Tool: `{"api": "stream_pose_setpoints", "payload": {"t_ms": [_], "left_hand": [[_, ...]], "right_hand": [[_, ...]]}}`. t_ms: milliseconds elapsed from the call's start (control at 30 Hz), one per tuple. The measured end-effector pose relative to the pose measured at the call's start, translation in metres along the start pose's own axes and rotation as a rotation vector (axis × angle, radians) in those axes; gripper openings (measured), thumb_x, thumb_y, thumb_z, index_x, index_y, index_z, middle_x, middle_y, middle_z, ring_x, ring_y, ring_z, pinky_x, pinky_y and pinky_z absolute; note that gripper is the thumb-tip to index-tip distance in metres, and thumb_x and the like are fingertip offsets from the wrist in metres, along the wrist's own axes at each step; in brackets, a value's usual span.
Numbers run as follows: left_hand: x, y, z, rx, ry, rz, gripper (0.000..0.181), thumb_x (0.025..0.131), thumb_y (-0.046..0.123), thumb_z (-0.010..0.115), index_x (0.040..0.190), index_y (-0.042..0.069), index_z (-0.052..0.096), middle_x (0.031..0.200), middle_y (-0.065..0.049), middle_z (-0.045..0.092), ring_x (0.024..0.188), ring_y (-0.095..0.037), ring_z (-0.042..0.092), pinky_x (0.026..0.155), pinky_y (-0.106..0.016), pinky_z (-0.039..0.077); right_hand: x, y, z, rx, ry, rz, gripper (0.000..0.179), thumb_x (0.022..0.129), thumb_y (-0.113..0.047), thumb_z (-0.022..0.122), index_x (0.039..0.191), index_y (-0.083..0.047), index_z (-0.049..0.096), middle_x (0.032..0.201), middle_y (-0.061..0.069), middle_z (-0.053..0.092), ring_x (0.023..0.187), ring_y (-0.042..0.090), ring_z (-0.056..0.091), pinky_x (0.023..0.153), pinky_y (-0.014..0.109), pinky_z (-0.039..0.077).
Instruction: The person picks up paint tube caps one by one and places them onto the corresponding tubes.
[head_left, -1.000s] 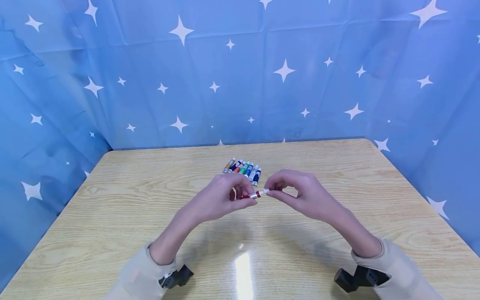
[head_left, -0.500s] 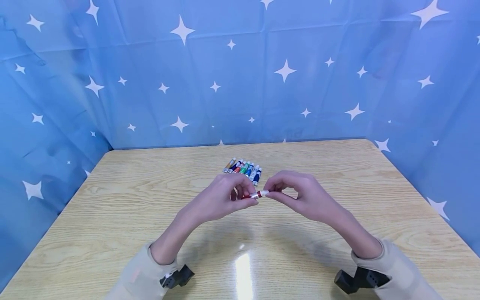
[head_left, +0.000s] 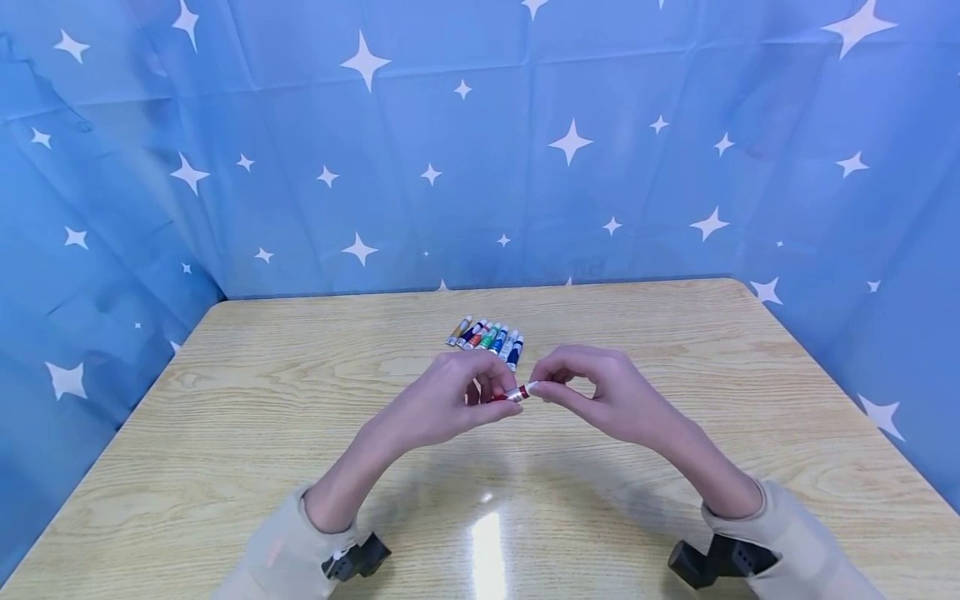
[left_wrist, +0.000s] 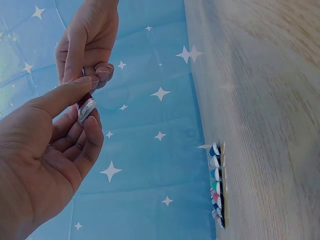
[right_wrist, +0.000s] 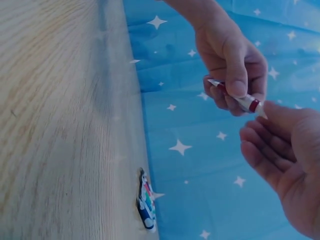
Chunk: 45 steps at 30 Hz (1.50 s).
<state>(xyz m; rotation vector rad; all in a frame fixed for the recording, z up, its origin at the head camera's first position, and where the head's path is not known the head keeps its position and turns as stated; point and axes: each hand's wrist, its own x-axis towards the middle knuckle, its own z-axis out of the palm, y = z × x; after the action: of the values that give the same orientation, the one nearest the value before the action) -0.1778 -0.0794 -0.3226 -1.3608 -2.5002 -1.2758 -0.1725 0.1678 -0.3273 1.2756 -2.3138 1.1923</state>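
Observation:
Above the table, my left hand [head_left: 442, 402] pinches a small red-and-silver paint tube [head_left: 516, 394] between thumb and fingers. The tube's flat, crimped silver end [left_wrist: 87, 110] shows in the left wrist view. At its other end is a white cap [right_wrist: 261, 110], which the thumb and index finger of my right hand [head_left: 603, 390] pinch; those fingertips hide part of it. A dark red band circles the tube just below the cap. The other fingers of my right hand curl loosely beneath, as the right wrist view shows.
A row of several paint tubes [head_left: 492, 337] in gold, blue, red and green lies beyond my hands on the wooden table [head_left: 262, 400]. A blue curtain with white stars [head_left: 480, 150] hangs behind the table and at its sides. Black wrist cameras [head_left: 723, 560] sit at both cuffs.
My left hand and the tube have shifted slightly to the right and down, and less of the white cap shows beside the right fingertips. The row of tubes stays put.

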Motion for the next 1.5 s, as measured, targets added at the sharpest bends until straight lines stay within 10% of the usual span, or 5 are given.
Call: {"api": "stream_pose_setpoints", "payload": {"t_ms": [633, 900, 1167, 1500], "left_hand": [[0.000, 0.012, 0.005, 0.040, 0.030, 0.021, 0.013, 0.090, 0.010, 0.078, 0.095, 0.008, 0.066, 0.080, 0.005, 0.062, 0.068, -0.003, 0.055, 0.059, -0.019, 0.051], [0.001, 0.008, 0.005, 0.050, 0.040, 0.032, 0.010, 0.091, 0.011, 0.077, 0.095, 0.008, 0.068, 0.081, 0.004, 0.064, 0.068, -0.002, 0.055, 0.057, -0.019, 0.050], [-0.001, 0.005, 0.003, 0.031, 0.051, 0.002, 0.010, 0.092, 0.012, 0.076, 0.097, 0.008, 0.069, 0.080, 0.006, 0.064, 0.070, -0.002, 0.056, 0.059, -0.022, 0.052], [0.001, 0.006, 0.003, 0.010, 0.049, 0.011, 0.008, 0.093, 0.013, 0.074, 0.098, 0.010, 0.069, 0.080, 0.007, 0.064, 0.069, -0.002, 0.056, 0.058, -0.023, 0.051]], "right_hand": [[-0.002, 0.002, 0.006, 0.005, -0.039, 0.079, 0.034, 0.103, -0.005, 0.056, 0.075, -0.023, 0.064, 0.065, -0.011, 0.058, 0.056, 0.004, 0.053, 0.052, 0.023, 0.047], [-0.004, 0.001, -0.003, -0.002, -0.066, 0.187, 0.014, 0.105, -0.012, 0.055, 0.107, -0.014, 0.070, 0.080, -0.012, 0.063, 0.066, 0.007, 0.060, 0.061, 0.027, 0.051], [-0.002, 0.002, -0.011, 0.006, -0.079, 0.030, 0.040, 0.088, 0.001, 0.075, 0.125, -0.009, 0.064, 0.107, -0.002, 0.070, 0.080, 0.007, 0.066, 0.066, 0.025, 0.054], [0.002, 0.004, -0.006, 0.026, -0.032, -0.131, 0.035, 0.085, 0.012, 0.072, 0.111, -0.011, 0.070, 0.092, -0.001, 0.071, 0.068, 0.008, 0.062, 0.064, 0.018, 0.051]]}}
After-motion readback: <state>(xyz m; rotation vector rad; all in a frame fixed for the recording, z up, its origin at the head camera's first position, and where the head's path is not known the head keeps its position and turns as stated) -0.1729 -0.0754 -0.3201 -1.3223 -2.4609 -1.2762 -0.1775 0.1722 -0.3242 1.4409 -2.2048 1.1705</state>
